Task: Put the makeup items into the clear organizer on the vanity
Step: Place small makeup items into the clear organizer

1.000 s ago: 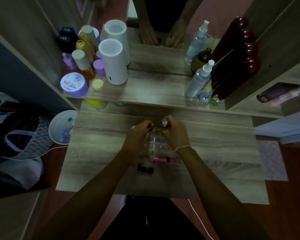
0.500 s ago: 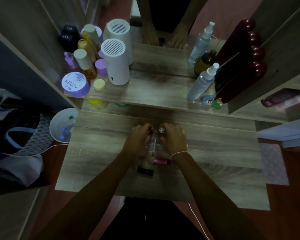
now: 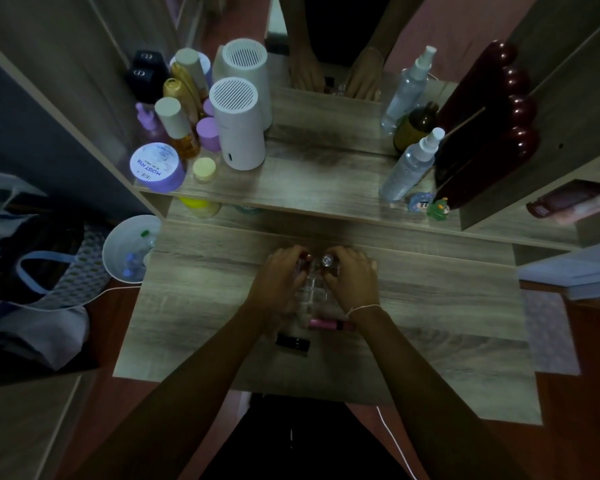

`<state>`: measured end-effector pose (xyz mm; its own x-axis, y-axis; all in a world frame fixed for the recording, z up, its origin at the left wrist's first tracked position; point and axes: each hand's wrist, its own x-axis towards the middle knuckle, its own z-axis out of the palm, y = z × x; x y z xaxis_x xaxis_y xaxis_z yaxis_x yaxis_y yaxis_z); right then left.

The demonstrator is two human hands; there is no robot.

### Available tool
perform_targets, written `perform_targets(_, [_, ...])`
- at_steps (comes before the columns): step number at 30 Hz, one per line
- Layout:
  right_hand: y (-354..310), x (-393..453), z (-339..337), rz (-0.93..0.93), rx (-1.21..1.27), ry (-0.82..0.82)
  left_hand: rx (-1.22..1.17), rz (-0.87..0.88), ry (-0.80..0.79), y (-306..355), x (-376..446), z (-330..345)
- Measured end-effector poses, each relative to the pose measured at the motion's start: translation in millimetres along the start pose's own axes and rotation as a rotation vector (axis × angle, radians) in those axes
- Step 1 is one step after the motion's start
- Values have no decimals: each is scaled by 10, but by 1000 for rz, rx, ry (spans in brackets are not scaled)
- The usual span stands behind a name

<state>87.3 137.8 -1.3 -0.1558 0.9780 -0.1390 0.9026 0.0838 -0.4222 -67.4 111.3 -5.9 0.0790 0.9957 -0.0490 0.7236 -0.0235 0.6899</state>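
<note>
The clear organizer (image 3: pixel 313 289) stands mid-vanity between my hands, mostly hidden by them. My left hand (image 3: pixel 278 279) grips a dark red makeup tube (image 3: pixel 305 260) upright at the organizer's far left. My right hand (image 3: pixel 354 279) holds a silver-capped makeup tube (image 3: pixel 327 261) upright at its far right. A pink lip tube (image 3: pixel 329 324) lies flat just in front of the organizer, by my right wrist. A black lipstick case (image 3: pixel 292 343) lies nearer the front edge.
The raised shelf (image 3: pixel 309 192) behind carries a white cylindrical device (image 3: pixel 235 124), a purple jar (image 3: pixel 157 167), bottles at left, spray bottles (image 3: pixel 409 166) and a dark red mirror frame (image 3: pixel 485 123) at right. A white bin (image 3: pixel 127 249) sits left of the vanity.
Both hands have sunk slightly toward the organizer with their tubes; the view has shifted a little. The pink tube and black case have not moved.
</note>
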Motion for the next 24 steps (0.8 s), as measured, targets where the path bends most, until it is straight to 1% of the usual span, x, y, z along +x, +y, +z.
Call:
perform_targets(7, [-6,-56,-52,5,3,18,-27,18,3,-11,-56,-34])
perform_targets(12, [-40,-152,-92,6,48,83,11,83,-38,-116,-197,-54])
perform_targets(17, [-70,-281,-100,8,75,116,-109,17,68,-126,-330,-80])
perform_targets(22, [-54,-389,-72,59,82,95,-125,-43,129,-192,-486,-126])
perform_targets(24, [-38,-444,-81,56,111,148,-119,-52,134,-221,-584,-142])
